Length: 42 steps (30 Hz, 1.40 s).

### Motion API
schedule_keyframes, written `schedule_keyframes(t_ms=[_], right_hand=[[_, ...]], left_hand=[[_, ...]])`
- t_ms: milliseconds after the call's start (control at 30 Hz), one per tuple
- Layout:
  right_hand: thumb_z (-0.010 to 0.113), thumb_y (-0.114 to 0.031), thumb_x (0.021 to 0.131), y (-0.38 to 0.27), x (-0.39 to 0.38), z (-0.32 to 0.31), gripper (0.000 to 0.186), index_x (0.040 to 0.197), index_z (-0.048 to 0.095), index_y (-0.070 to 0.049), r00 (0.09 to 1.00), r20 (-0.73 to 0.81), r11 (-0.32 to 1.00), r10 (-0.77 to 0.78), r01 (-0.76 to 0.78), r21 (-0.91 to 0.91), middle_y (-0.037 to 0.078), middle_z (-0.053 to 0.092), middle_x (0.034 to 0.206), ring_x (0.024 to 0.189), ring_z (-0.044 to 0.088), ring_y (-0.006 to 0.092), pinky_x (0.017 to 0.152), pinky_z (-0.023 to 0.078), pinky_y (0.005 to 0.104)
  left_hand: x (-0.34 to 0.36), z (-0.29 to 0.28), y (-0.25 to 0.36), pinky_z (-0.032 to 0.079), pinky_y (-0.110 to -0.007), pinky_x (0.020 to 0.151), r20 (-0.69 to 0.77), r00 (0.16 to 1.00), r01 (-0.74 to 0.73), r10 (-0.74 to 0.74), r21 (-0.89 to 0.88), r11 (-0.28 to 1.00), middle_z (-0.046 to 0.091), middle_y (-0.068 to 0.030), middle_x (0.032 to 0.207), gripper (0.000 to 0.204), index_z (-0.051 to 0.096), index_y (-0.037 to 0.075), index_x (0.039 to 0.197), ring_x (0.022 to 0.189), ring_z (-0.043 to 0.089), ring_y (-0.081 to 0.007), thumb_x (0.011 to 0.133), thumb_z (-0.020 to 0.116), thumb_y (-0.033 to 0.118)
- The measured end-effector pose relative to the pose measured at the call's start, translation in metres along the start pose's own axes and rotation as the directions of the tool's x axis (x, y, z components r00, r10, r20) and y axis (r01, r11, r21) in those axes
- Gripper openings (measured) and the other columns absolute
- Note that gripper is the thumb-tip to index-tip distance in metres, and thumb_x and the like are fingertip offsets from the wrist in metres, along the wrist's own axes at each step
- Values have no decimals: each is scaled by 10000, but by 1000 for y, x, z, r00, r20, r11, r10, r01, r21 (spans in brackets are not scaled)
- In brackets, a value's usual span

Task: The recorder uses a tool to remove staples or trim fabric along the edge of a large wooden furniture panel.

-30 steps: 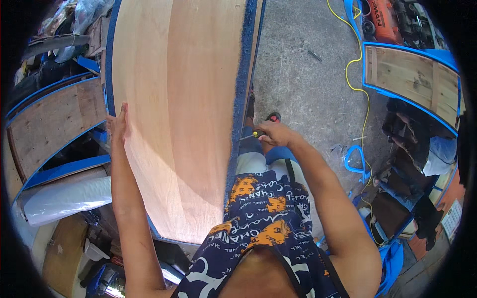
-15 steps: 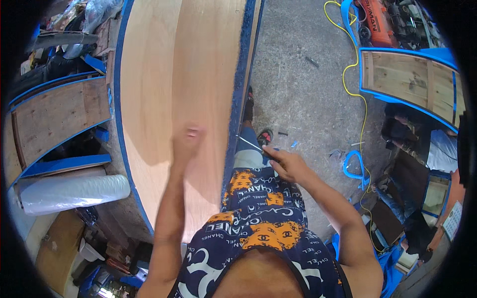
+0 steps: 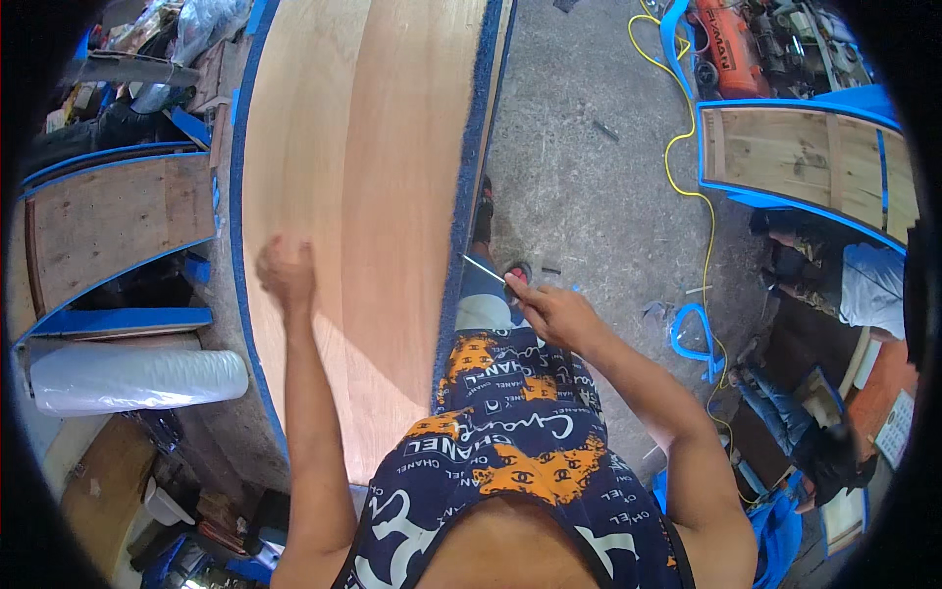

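A long pale wooden panel (image 3: 392, 147) with dark blue fuzzy edging (image 3: 478, 128) stretches away in front of me. Above its left part is my left hand (image 3: 287, 273), slightly blurred, fingers loosely bent and apart from the thumb, with nothing visible in it. My right hand (image 3: 557, 316) is closed around a thin tool with a slim metal shaft (image 3: 483, 267), which looks like a screwdriver; its handle is hidden in my grip. The shaft's tip points at the panel's right blue edge, and I cannot tell whether it touches.
A yellow hose (image 3: 677, 162) winds over the concrete floor (image 3: 579, 187) on the right. An orange tank (image 3: 728, 54) lies at the far right, near a blue-edged wooden panel (image 3: 785, 147). On the left are a plastic-wrapped roll (image 3: 137, 378) and another panel (image 3: 118, 216). Another person (image 3: 873, 290) is at right.
My left hand has moved left across the panel, from near its middle toward its left edge. The right hand stays near the right edge with the tool, shifted slightly left.
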State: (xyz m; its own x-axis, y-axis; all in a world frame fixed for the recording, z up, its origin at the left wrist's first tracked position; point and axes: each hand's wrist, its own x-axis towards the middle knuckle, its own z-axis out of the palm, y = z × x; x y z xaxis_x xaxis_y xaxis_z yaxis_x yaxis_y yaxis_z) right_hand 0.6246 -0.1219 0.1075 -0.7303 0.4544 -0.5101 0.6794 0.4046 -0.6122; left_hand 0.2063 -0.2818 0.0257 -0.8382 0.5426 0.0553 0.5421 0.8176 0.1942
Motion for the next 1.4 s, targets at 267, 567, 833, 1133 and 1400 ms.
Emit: schedule_keyframes(t_ms=[267, 567, 833, 1133, 1400], right_hand=[[512, -247, 926, -17, 15, -28, 481, 1402, 467, -195, 991, 134, 991, -1, 19, -136, 191, 672, 788, 682, 653, 377, 656, 528, 489], [508, -246, 928, -46, 24, -56, 494, 1408, 428, -158, 977, 211, 971, 8, 43, -236, 221, 636, 765, 675, 642, 395, 646, 521, 503], [524, -211, 912, -51, 23, -54, 475, 1379, 461, -158, 984, 179, 979, 10, 26, -201, 193, 634, 754, 681, 643, 390, 640, 521, 496], [500, -210, 908, -72, 41, -72, 442, 1339, 503, -112, 957, 280, 961, 75, 6, -278, 213, 649, 722, 687, 652, 399, 640, 517, 515], [490, -245, 929, -65, 80, -80, 364, 1265, 609, -171, 940, 338, 952, 44, 63, -300, 182, 672, 783, 706, 664, 380, 654, 524, 488]], left_hand=[[79, 7, -114, 281, -550, 1099, 180, 881, 431, -437, 71, 899, 402, -266, 1423, 1243, 333, 34, 1444, 1331, 371, -436, 548, 708, 811], [82, 14, -129, 327, -495, 1090, 328, 872, 401, -365, -48, 915, 416, -335, 1374, 1333, 318, -88, 1403, 1301, 403, -450, 530, 679, 852], [83, 14, -127, 294, -542, 1094, 339, 846, 438, -411, -2, 899, 408, -311, 1395, 1316, 311, -52, 1423, 1322, 380, -449, 539, 673, 852], [83, 14, -127, 234, -649, 1078, 334, 835, 451, -438, 40, 891, 372, -292, 1435, 1291, 303, 4, 1450, 1341, 347, -457, 545, 672, 847], [74, 4, -104, 234, -652, 1077, 322, 813, 486, -485, 81, 870, 377, -287, 1430, 1281, 309, -34, 1429, 1340, 343, -455, 560, 680, 831]])
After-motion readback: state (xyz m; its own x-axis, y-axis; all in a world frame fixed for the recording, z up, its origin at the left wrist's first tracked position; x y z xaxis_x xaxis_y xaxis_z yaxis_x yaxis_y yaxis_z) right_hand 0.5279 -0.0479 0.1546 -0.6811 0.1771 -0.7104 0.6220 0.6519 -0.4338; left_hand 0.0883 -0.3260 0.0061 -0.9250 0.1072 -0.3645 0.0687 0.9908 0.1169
